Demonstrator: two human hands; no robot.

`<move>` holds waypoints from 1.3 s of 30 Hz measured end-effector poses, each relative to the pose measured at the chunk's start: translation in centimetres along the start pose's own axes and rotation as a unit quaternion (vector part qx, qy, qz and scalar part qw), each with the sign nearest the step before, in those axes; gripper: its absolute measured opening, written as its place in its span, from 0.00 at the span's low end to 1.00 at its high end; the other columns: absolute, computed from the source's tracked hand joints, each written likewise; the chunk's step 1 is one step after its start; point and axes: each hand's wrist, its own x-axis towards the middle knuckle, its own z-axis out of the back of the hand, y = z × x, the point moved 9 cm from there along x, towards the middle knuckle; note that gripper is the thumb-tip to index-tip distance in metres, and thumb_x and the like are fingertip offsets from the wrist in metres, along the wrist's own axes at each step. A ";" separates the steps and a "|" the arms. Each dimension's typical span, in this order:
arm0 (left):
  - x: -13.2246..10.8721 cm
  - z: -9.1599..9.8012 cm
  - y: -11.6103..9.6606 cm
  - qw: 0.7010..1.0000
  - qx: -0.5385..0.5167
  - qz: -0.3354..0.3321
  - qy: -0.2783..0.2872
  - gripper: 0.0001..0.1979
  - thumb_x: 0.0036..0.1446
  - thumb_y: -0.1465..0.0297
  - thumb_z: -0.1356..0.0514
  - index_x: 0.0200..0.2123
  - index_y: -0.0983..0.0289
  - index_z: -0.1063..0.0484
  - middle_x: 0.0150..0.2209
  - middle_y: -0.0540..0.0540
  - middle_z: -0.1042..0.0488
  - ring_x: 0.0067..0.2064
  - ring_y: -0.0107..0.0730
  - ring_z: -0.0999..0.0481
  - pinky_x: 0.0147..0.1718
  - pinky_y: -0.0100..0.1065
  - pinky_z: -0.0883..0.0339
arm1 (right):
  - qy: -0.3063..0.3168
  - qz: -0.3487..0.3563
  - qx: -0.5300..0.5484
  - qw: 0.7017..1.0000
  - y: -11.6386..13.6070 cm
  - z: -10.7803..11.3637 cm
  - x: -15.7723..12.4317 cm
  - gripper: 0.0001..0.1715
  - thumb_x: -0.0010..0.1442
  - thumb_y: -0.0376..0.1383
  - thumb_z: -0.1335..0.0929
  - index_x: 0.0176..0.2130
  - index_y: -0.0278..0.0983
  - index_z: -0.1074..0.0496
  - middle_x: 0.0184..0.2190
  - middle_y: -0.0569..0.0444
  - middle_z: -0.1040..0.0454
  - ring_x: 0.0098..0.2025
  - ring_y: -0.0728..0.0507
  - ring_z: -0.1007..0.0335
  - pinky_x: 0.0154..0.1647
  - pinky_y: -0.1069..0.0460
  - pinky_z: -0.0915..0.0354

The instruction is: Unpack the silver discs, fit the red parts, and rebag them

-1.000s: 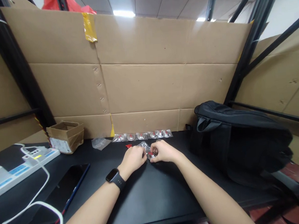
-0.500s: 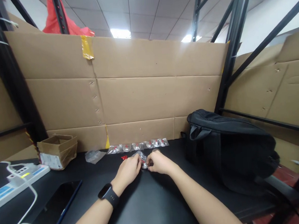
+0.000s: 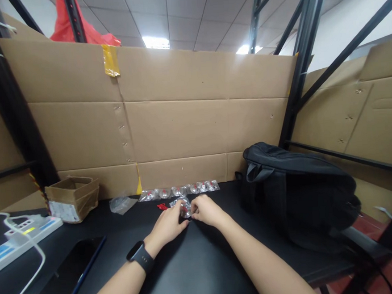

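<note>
A small round shiny metal piece (image 3: pixel 186 211) with red on it is between my hands on the black table, partly covered by fingers. My right hand (image 3: pixel 205 210) is closed, its fingertips pinching the right edge of this piece. At its left side is my left hand (image 3: pixel 167 223), thumb and forefinger spread apart, the fingertips close to the piece; whether they touch it I cannot tell. Crinkled clear plastic wrap (image 3: pixel 183 200) lies just behind the piece. Left of that wrap is a small red tie-like bit (image 3: pixel 161 206). A dark watch sits on my left wrist.
Several similar round pieces in clear packets (image 3: pixel 178 191) line the cardboard wall (image 3: pixel 177 126). Crumpled clear plastic (image 3: pixel 122 205), an open cardboard box (image 3: pixel 74 200), a power strip (image 3: pixel 24 239) with white cables and a dark phone (image 3: pixel 70 272) are left. A black backpack (image 3: pixel 300 198) stands right.
My left thumb has moved away from its fingers, toward me, and more of the round metal piece shows. The right hand keeps its pinch. The whole view has shifted slightly.
</note>
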 end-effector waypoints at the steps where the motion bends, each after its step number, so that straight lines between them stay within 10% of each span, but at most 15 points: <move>1: 0.0 0.0 0.0 1.000 -0.006 0.001 -0.001 0.25 0.55 0.67 0.38 0.56 0.58 0.38 0.45 0.57 0.21 0.49 0.46 0.22 0.47 0.37 0.34 | -0.006 -0.004 0.000 1.000 -0.1 0.1 0.0 0.07 0.48 0.28 0.25 0.27 0.36 0.26 0.27 0.55 0.23 0.31 0.46 0.27 0.35 0.55 0.40; 17: 0.4 0.1 0.3 0.994 -0.086 -0.053 -0.038 0.37 0.49 0.73 0.34 0.62 0.56 0.42 0.57 0.60 0.27 0.58 0.47 0.27 0.57 0.43 0.35 | -0.094 -0.014 -0.119 0.988 -0.1 -0.6 1.1 0.24 0.46 0.43 0.21 0.37 0.40 0.33 0.37 0.57 0.26 0.39 0.44 0.29 0.35 0.53 0.44; 28: 0.8 -0.7 -0.1 0.978 -0.180 -0.104 -0.009 0.49 0.45 0.78 0.33 0.67 0.54 0.53 0.66 0.62 0.39 0.65 0.44 0.36 0.64 0.45 0.42 | -0.147 -0.050 -0.134 0.979 -0.5 -0.7 1.1 0.19 0.52 0.40 0.24 0.39 0.40 0.35 0.42 0.52 0.28 0.45 0.40 0.32 0.42 0.49 0.41; 35: 0.7 -0.4 1.1 0.994 -0.101 -0.031 -0.013 0.55 0.41 0.74 0.28 0.68 0.55 0.53 0.65 0.64 0.38 0.66 0.50 0.38 0.63 0.50 0.45 | -0.161 -0.094 -0.141 0.972 -2.2 -0.4 1.4 0.20 0.51 0.41 0.24 0.39 0.40 0.34 0.42 0.51 0.27 0.46 0.39 0.31 0.44 0.48 0.41; 39: 0.3 0.9 0.6 0.999 -0.025 -0.024 -0.027 0.39 0.47 0.67 0.30 0.62 0.52 0.39 0.60 0.58 0.32 0.62 0.49 0.34 0.59 0.52 0.44 | -0.143 -0.071 -0.105 0.981 -2.4 0.0 1.3 0.21 0.51 0.42 0.24 0.37 0.40 0.34 0.40 0.53 0.27 0.44 0.41 0.31 0.42 0.50 0.42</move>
